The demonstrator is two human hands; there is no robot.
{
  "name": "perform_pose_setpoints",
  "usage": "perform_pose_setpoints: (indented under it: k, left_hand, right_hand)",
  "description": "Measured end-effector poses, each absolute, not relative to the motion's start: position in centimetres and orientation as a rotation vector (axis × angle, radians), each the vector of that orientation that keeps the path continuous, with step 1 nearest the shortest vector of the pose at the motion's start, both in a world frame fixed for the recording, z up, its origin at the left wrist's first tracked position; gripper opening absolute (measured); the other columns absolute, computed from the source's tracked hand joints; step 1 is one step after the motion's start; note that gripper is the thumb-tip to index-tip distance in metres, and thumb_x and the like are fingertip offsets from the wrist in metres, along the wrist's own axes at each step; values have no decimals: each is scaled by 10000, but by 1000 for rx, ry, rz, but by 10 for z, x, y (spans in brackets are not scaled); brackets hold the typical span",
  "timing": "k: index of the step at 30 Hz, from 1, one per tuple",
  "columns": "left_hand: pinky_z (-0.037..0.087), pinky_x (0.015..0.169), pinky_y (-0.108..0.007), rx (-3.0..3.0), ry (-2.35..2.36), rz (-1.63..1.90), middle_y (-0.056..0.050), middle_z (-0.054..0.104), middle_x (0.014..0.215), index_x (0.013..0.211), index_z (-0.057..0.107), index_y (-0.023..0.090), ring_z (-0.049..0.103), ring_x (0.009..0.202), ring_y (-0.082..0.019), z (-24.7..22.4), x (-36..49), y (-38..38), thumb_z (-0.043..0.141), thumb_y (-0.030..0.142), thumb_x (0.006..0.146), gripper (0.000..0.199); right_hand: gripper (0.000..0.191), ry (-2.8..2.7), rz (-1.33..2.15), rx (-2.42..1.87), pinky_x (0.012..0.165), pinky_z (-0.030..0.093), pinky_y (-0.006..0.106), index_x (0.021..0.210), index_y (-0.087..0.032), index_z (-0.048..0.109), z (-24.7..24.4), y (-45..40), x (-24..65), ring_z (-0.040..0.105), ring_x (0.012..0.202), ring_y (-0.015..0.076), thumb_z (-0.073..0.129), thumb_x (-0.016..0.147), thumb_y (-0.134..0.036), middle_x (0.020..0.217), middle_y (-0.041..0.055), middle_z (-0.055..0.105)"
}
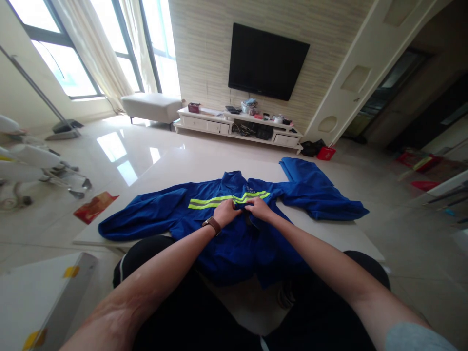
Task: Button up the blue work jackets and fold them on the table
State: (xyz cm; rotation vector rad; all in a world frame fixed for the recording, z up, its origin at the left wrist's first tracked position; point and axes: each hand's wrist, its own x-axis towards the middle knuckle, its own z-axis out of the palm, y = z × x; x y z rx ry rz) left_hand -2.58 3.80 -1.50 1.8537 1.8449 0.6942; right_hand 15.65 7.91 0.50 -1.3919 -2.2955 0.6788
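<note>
A blue work jacket (219, 243) with yellow-green and grey stripes across the chest lies spread over a low white table (175, 165), its sleeves out to both sides. At the jacket's front opening, just below the stripes, my left hand (225, 214) has its fingers closed on the front edge. Close beside it, my right hand (259, 209) pinches the opposite front edge. The fingertips of both hands nearly meet. The jacket's lower part hangs over the near table edge between my knees. Behind the right sleeve rests a folded blue garment (305, 170).
Left of the table, a red packet (95, 206) lies near the edge. A white box (47, 297) with yellow corners stands at lower left. Beyond are a TV cabinet (204, 124), a wall-mounted television (268, 61), a grey bench (151, 107) and a red box (326, 153).
</note>
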Motion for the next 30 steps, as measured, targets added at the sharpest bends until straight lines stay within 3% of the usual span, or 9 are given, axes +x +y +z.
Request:
perform_pose_setpoints:
  k: [3, 6, 9, 16, 30]
  left_hand:
    - [442, 691, -281, 1859, 1838, 730, -72, 715, 930, 904, 655, 192, 653, 872, -230, -14, -24, 37, 715, 427, 810, 259]
    - [448, 727, -280, 1864, 1838, 771, -74, 717, 990, 971, 659, 197, 652, 911, -225, -12, -24, 37, 663, 271, 824, 165]
    - [455, 752, -287, 1871, 1839, 813, -65, 723, 966, 1064, 664, 206, 656, 915, -225, -9, -24, 37, 605, 173, 823, 250]
    - [480, 914, -331, 1883, 1789, 853, -101, 744, 1119, 1089, 754, 196, 660, 1057, -250, -11, -25, 39, 558, 146, 838, 323]
    - [512, 896, -308, 1924, 1622, 810, -89, 774, 941, 1018, 807, 154, 676, 908, -211, -13, -26, 48, 555, 97, 802, 336]
  right_hand:
    - [162, -2259, 749, -1345, 701, 465, 262, 783, -159, 752, 5, 74, 156, 624, 739, 175, 636, 811, -269, 765, 12, 705]
    - [188, -2200, 784, -1299, 747, 489, 273, 902, -159, 775, 5, 69, 156, 666, 811, 196, 732, 768, -283, 877, 31, 746]
    - [222, -2240, 647, -1322, 843, 510, 308, 993, -188, 793, 6, 65, 156, 702, 921, 233, 739, 791, -265, 992, 58, 775]
    - [220, -2218, 467, -1441, 927, 529, 327, 1032, -262, 811, 7, 67, 158, 725, 1006, 234, 634, 902, -248, 1064, 35, 788]
    - [238, -2200, 359, -1664, 913, 518, 305, 1058, -254, 805, 11, 67, 137, 713, 1051, 243, 637, 905, -325, 1079, 49, 784]
